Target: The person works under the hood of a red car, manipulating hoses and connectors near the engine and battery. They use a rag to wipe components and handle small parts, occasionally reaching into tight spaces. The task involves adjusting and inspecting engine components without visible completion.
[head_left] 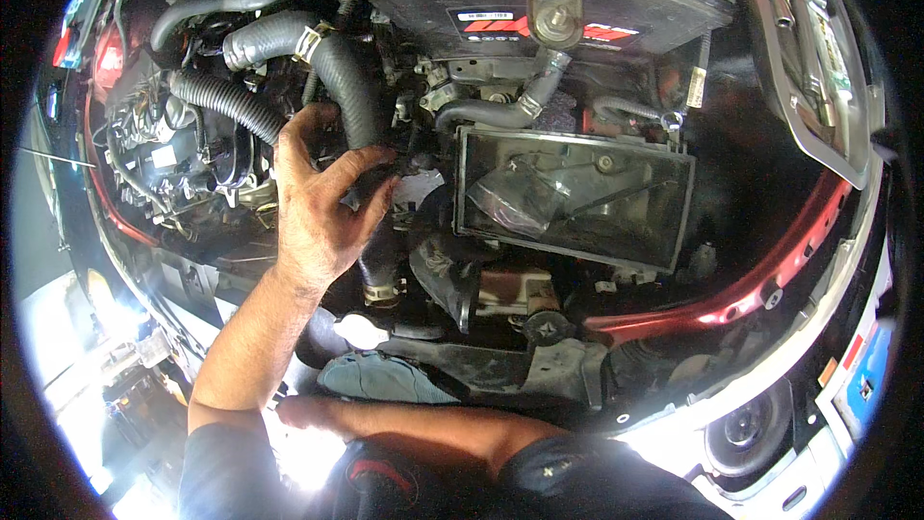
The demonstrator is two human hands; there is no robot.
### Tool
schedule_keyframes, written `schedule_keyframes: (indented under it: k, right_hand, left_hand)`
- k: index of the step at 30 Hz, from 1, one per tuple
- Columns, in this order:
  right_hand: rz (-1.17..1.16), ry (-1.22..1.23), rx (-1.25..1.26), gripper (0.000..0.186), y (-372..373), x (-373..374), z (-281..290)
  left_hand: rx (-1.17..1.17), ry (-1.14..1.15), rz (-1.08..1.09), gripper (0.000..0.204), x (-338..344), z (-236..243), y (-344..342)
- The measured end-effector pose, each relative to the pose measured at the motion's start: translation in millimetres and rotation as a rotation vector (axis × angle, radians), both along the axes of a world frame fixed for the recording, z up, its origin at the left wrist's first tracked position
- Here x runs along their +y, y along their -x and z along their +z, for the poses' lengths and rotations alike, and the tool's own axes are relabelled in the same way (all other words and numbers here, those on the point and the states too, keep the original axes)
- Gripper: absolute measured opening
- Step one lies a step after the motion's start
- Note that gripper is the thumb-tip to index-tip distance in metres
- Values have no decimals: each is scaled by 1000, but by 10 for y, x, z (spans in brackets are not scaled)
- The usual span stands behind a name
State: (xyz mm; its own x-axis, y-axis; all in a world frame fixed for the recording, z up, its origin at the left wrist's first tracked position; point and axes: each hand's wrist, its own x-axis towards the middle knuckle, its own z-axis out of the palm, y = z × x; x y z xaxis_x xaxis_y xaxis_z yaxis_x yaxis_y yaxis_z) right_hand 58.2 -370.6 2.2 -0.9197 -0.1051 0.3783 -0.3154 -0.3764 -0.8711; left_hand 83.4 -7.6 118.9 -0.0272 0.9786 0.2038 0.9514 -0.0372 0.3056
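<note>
My left hand reaches into the engine bay and is closed on a thick black radiator hose. Its thumb and a finger bend across the lower part of the hose, and another finger lies along its left side. A metal clamp rings the hose above the hand; a second clamp sits on the hose lower down. My right forearm crosses in front of my body to the left. Its hand is near a bright glare, and its fingers are hidden.
A large battery stands at the back under a metal bracket. Right of my left hand is an uncovered black rectangular box with a clear plastic piece inside. A grey-blue cloth lies on the front edge near a white cap.
</note>
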Motion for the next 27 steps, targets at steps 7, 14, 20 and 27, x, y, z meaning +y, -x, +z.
schedule_keyframes:
  k: [7, 14, 20, 27]
  right_hand:
    - [-17, 5, 3, 20, -2, 16, 10]
    - [-37, 11, 7, 21, 55, 4, 26]
    - [-27, 7, 20, 21, 71, -6, 31]
    - [-28, 152, -3, 22, 65, -68, -26]
  left_hand:
    - [-31, -159, -88, 24, 3, -134, 95]
    - [-174, -177, -97, 28, -24, -242, 107]
    - [35, -112, -106, 28, 0, -47, 29]
    - [35, -78, -129, 28, -39, -139, 5]
